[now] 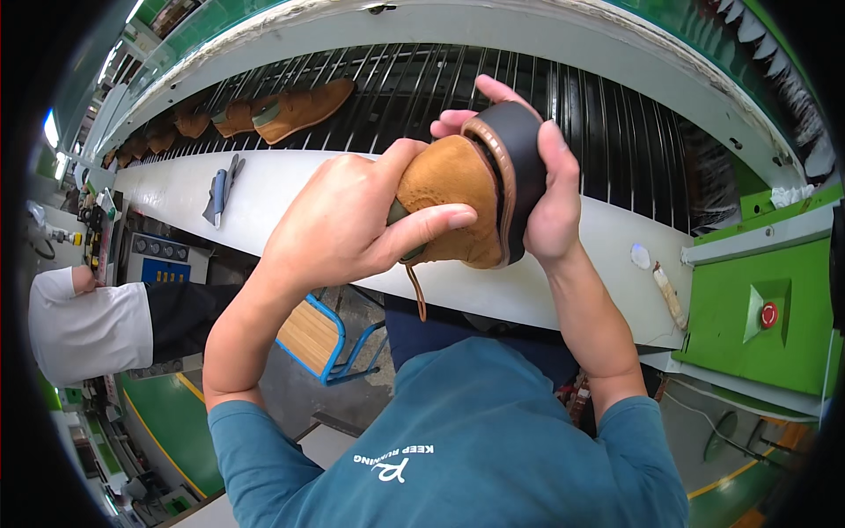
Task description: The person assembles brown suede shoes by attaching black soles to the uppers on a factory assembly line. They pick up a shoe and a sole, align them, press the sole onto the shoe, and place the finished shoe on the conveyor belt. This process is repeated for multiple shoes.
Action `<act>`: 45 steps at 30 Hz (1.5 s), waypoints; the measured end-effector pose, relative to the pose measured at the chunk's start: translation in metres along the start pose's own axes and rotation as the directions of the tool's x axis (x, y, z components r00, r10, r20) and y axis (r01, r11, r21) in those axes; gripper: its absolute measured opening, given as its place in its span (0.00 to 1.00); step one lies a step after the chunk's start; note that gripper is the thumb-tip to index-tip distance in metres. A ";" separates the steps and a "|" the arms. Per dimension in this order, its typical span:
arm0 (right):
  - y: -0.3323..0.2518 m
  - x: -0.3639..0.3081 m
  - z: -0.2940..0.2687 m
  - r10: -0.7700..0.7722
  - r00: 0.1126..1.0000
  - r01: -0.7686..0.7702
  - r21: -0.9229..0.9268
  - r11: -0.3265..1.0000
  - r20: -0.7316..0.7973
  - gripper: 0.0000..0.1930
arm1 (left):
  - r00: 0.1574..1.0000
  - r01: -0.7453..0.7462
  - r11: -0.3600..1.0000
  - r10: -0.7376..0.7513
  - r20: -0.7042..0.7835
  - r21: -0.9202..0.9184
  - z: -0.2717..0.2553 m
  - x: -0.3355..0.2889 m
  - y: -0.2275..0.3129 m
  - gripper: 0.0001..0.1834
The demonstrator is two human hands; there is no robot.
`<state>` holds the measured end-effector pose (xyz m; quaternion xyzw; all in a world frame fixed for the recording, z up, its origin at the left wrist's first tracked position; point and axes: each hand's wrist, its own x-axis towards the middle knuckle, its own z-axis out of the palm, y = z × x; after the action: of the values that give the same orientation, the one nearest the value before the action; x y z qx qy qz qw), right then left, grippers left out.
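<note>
Tan shoe (449,180) raised between left hand (343,211) and right hand (556,198)

Item position: above the white worktop (167,180), left hand at the upper, right hand at the dark sole (528,163). Upper: tan, suede-like nap, small perforations; thin brown lace (421,297) hangs below. Sole: smooth, rounded outer face, brown ribbed rim; narrow dark gap visible between rim and upper. Left hand: partly curled, thumb laid along the upper, fingertips hidden. Right hand: spread wide, thumb and fingers cupped around the sole. Beyond: bed of dark metal bars (616,132) bearing further tan shoes (304,110).
</note>
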<state>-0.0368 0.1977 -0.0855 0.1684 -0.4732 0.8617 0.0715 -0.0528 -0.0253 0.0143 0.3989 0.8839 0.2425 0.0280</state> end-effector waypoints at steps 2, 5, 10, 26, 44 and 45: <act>-0.003 0.000 0.000 -0.003 0.999 0.006 -0.063 0.998 0.042 0.46 | 1.000 -0.006 1.000 0.006 0.007 0.030 0.001 0.001 0.001 0.34; -0.008 -0.002 0.001 0.018 0.999 -0.013 -0.090 0.996 0.047 0.47 | 1.000 0.001 0.997 -0.002 0.024 0.071 0.002 0.005 0.005 0.35; -0.015 -0.002 -0.002 0.055 0.997 -0.047 -0.127 0.991 0.057 0.48 | 0.999 -0.038 0.995 0.038 0.010 0.089 0.003 0.010 0.006 0.35; -0.016 -0.097 -0.012 -0.236 0.928 0.317 -0.280 0.906 0.288 0.51 | 0.915 -0.379 0.883 0.402 -0.030 0.278 0.044 -0.056 0.049 0.50; -0.034 -0.013 -0.012 -0.057 0.980 0.150 -0.519 0.841 0.191 0.41 | 0.964 -0.191 0.966 0.218 -0.153 0.174 0.017 0.001 -0.002 0.36; -0.031 -0.008 -0.007 -0.103 0.978 0.178 -0.483 0.857 0.180 0.36 | 0.968 -0.167 0.970 0.195 -0.157 0.175 0.013 0.004 0.001 0.34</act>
<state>-0.0223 0.2212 -0.0673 0.2417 -0.6690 0.6888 0.1399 -0.0516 -0.0171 0.0033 0.4566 0.8593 0.2059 -0.1035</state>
